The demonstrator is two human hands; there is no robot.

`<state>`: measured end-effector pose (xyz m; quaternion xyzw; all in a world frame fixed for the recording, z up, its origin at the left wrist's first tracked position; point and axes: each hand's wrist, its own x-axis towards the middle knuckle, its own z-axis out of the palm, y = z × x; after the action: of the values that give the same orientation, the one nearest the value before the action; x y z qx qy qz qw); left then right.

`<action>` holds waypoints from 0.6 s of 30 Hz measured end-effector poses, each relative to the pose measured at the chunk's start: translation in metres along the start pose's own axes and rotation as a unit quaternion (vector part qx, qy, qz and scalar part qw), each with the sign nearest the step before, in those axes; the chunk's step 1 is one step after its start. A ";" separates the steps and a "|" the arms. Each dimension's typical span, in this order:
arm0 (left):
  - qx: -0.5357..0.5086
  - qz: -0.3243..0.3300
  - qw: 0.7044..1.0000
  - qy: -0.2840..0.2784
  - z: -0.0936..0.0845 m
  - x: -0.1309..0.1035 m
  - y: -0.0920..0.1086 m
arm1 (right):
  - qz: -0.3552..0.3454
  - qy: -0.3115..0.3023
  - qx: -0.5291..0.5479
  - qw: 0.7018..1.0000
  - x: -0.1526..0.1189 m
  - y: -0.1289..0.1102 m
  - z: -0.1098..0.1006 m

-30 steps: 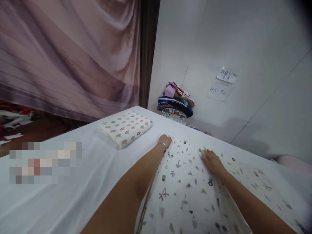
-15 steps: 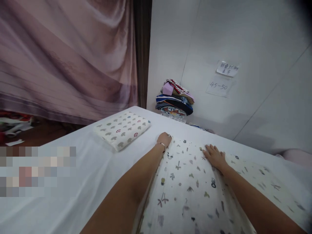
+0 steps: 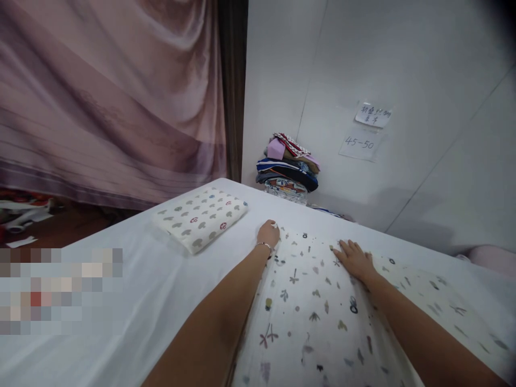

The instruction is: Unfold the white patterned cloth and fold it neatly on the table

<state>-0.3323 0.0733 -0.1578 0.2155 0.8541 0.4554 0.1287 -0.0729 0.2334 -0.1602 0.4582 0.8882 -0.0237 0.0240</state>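
Note:
A white cloth printed with small plants and shapes lies spread over the white-covered surface, with part of it extending to the right beyond my right arm. My left hand, wearing a bracelet, is closed on the cloth's far left corner. On the same cloth, near its far edge, my right hand rests palm down with its fingers apart. Left of my left hand lies a folded white cloth printed with grey, red and blue mushroom-like shapes; neither hand touches it.
Beyond the far edge of the white-covered table stands a stack of folded fabrics against the wall. Two paper signs hang there. A pink curtain covers the back left. A pixelated patch hides the left edge.
My left hand has shifted slightly left with the cloth's corner in it. My right hand stays almost where it was. The view has shifted a little.

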 end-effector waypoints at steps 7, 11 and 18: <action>-0.011 -0.010 1.000 -0.002 0.003 0.011 0.002 | -0.013 -0.006 -0.004 1.000 0.010 0.006 0.002; -0.004 0.002 1.000 0.017 0.003 0.011 0.002 | -0.010 0.002 -0.003 1.000 0.009 0.006 0.006; 0.032 0.111 0.993 0.030 -0.004 -0.008 0.000 | 0.001 0.003 -0.002 1.000 0.007 0.005 0.008</action>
<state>-0.3268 0.0661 -0.1557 0.2992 0.8424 0.4459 0.0442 -0.0722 0.2414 -0.1684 0.4587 0.8881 -0.0207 0.0226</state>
